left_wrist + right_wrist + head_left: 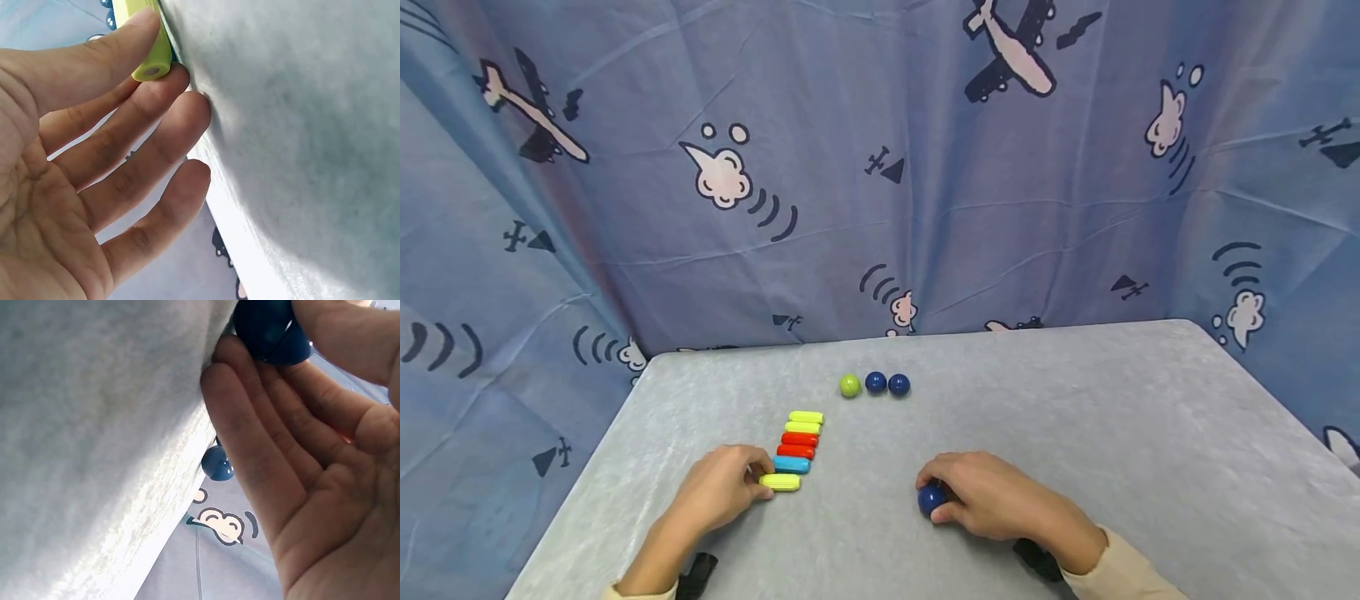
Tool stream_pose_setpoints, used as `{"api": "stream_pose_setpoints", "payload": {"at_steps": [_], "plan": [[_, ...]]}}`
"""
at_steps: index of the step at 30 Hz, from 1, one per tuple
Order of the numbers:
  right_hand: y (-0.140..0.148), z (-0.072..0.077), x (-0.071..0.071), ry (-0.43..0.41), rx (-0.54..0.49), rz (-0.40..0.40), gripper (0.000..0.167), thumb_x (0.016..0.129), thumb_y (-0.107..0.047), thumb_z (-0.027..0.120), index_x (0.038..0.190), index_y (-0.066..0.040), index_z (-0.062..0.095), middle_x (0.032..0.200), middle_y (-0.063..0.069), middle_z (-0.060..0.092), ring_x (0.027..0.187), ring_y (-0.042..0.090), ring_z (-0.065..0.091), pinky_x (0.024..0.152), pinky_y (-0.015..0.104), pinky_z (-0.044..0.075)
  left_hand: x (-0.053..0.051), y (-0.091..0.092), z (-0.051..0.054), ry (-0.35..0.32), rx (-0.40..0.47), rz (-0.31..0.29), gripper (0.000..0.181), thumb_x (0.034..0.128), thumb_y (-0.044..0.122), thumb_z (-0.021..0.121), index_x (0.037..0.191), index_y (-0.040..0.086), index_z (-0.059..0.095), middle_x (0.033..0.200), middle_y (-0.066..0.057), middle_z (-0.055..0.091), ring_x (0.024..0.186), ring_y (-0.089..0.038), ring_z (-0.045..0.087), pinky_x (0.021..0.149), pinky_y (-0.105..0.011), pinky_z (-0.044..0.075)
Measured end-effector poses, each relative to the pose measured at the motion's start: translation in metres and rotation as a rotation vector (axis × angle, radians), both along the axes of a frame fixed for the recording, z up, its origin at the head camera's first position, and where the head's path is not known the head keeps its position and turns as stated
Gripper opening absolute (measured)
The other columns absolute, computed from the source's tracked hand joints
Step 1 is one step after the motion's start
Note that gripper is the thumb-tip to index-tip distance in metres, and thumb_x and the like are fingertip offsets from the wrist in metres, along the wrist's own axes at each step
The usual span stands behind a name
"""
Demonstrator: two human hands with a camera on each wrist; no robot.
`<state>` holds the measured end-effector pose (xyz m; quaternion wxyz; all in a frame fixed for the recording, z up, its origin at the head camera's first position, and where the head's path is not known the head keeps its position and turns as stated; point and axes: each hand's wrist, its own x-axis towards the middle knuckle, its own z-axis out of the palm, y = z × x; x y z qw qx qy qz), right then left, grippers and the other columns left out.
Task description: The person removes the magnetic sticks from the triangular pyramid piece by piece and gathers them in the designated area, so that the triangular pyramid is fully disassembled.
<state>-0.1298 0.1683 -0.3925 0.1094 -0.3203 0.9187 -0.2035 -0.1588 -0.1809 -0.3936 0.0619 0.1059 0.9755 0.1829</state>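
Observation:
My left hand (722, 487) pinches the end of a short yellow-green stick (781, 482) between thumb and fingers, low on the table. In the left wrist view the stick (152, 53) has a rounded body and a dark spot in its end. Just beyond lies a blue stick (792, 465), then red sticks (796, 452) and yellow ones (806, 417), side by side in a slanting column. My right hand (988, 496) holds a glossy dark blue ball (932, 499) at the table surface, thumb on the near side and fingers on the far side.
Farther back, a green ball (850, 386) and two dark blue balls (876, 382) stand in a row. The grey table (1075, 417) ends at a blue patterned curtain (820, 167) behind and at both sides.

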Motion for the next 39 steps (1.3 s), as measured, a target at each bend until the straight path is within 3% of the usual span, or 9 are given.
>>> {"api": "stream_pose_setpoints", "payload": {"at_steps": [3,11,25,34,39], "plan": [[-0.001,0.000,0.000,-0.006,0.003,-0.003,0.029,0.089,-0.032,0.074,0.113,-0.019,0.068,0.110,-0.010,0.068,0.100,0.005,0.063,0.088,0.034,0.053,0.000,-0.001,-0.001,0.001,-0.009,0.012,0.024,0.0702,0.016,0.089,0.076,0.024,0.068,0.074,0.011,0.064,0.070,-0.006,0.055,0.064,-0.031,0.045],[-0.001,0.001,0.000,-0.002,0.005,-0.006,0.029,0.089,-0.032,0.074,0.114,-0.018,0.068,0.111,-0.009,0.069,0.101,0.006,0.064,0.089,0.035,0.053,-0.002,0.000,-0.007,0.081,-0.030,0.020,0.026,0.0702,0.023,0.090,0.074,0.021,0.064,0.069,0.011,0.060,0.063,-0.007,0.050,0.058,-0.029,0.041],[-0.001,0.000,0.000,-0.007,0.008,-0.015,0.029,0.089,-0.033,0.074,0.114,-0.019,0.068,0.111,-0.009,0.069,0.102,0.007,0.064,0.089,0.036,0.053,-0.002,0.002,-0.010,0.085,-0.052,0.033,0.026,0.0715,0.026,0.089,0.075,0.021,0.064,0.069,0.012,0.059,0.062,-0.008,0.049,0.057,-0.029,0.040],[0.002,0.002,-0.004,-0.024,0.025,0.021,0.031,0.089,-0.036,0.073,0.116,-0.021,0.069,0.111,-0.012,0.068,0.102,0.004,0.063,0.089,0.034,0.053,-0.004,0.004,-0.012,0.093,-0.038,0.024,0.026,0.0712,0.025,0.089,0.075,0.022,0.064,0.069,0.012,0.059,0.062,-0.007,0.050,0.058,-0.029,0.040],[0.002,0.002,-0.010,0.030,0.021,0.021,0.032,0.089,-0.035,0.073,0.117,-0.020,0.069,0.113,-0.010,0.069,0.102,0.006,0.064,0.088,0.034,0.053,-0.003,0.003,-0.012,0.102,-0.042,0.030,0.028,0.0704,0.024,0.090,0.073,0.022,0.063,0.067,0.013,0.058,0.061,-0.007,0.049,0.057,-0.029,0.040]]}}
